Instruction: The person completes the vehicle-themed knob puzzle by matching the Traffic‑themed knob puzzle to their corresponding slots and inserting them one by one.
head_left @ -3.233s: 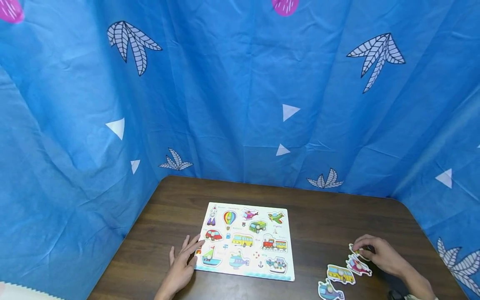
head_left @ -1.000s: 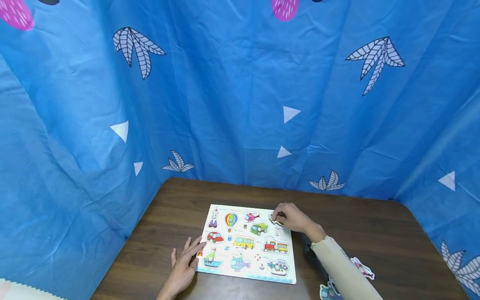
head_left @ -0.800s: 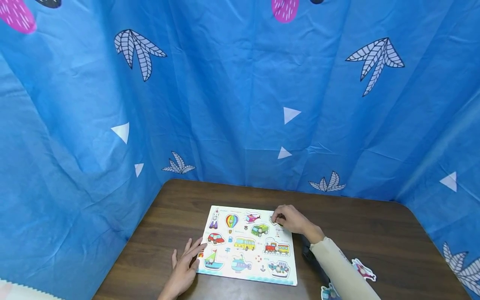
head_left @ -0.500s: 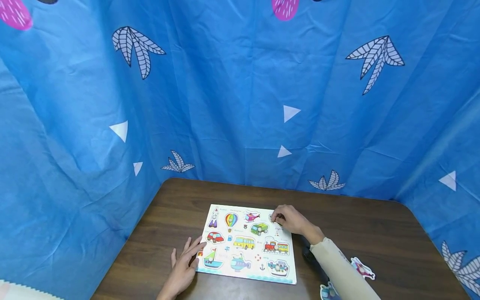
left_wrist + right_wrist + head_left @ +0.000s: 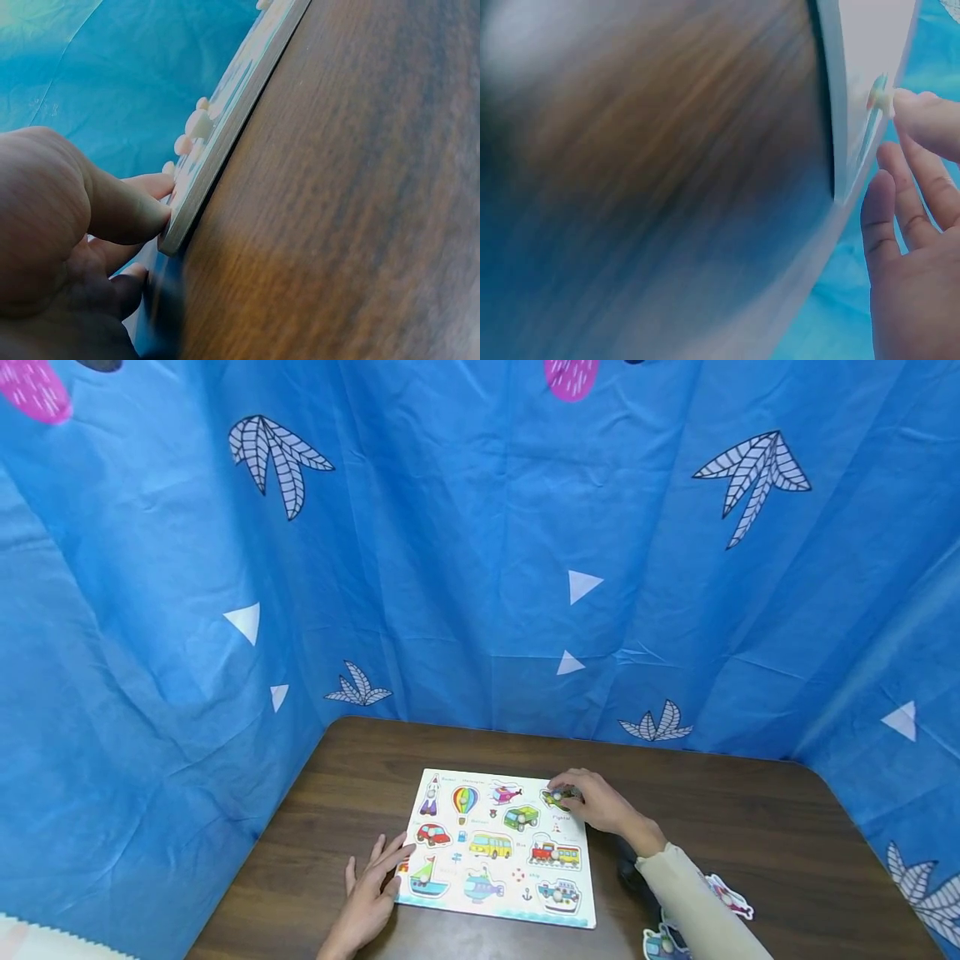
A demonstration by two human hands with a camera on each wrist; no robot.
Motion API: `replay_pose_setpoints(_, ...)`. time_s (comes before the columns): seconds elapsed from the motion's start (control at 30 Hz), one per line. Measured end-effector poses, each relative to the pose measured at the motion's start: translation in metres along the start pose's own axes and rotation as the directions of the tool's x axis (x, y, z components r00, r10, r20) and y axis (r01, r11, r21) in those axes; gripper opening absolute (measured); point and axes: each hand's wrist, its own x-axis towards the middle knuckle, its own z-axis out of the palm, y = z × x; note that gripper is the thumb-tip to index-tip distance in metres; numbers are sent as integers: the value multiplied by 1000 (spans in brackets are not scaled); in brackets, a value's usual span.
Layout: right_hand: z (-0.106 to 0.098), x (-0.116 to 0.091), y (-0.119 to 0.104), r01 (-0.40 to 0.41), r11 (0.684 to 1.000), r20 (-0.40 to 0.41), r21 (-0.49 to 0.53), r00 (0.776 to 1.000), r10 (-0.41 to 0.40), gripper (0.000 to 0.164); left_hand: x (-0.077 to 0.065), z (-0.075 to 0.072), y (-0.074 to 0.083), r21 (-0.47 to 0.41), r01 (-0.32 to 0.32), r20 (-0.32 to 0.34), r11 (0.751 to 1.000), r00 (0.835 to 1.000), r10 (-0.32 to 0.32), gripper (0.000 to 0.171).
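Observation:
A white wooden peg puzzle board [image 5: 510, 906] printed with vehicles lies on the table. The left hand [image 5: 369, 893] rests at its left edge, fingers spread over the rim; in the left wrist view the thumb [image 5: 127, 210] touches the board's edge. At the board's far right corner, the right hand [image 5: 600, 802] is over the green airplane puzzle piece [image 5: 553, 798]. Its thumb and index finger stand apart around the piece, which shows between them. In the right wrist view the fingertips are close beside the small knob [image 5: 883, 101]; contact is hard to tell.
Loose puzzle pieces lie right of the board: a helicopter piece [image 5: 731, 897] and a submarine piece [image 5: 662, 945], both partly behind the right sleeve [image 5: 693, 902]. A blue curtain [image 5: 525, 568] surrounds the brown table [image 5: 360, 768].
The right hand carried the airplane piece from the loose pieces to the board's far right corner. Just now its fingers have spread and drawn slightly right, showing the piece. The left hand stayed put.

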Motion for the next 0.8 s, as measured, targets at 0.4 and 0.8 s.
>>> replay_pose_setpoints(0.4,-34,-59,17,-47,999,2,-1,999,47,26,1,1,-2,-5,6,3,1000,1000,-6,50)
replay_pose_setpoints(0.8,-66,-111,24,-75,997,59,14,996,74,18,2,-1,-2,0,5,-3,1000,1000,-5,50)
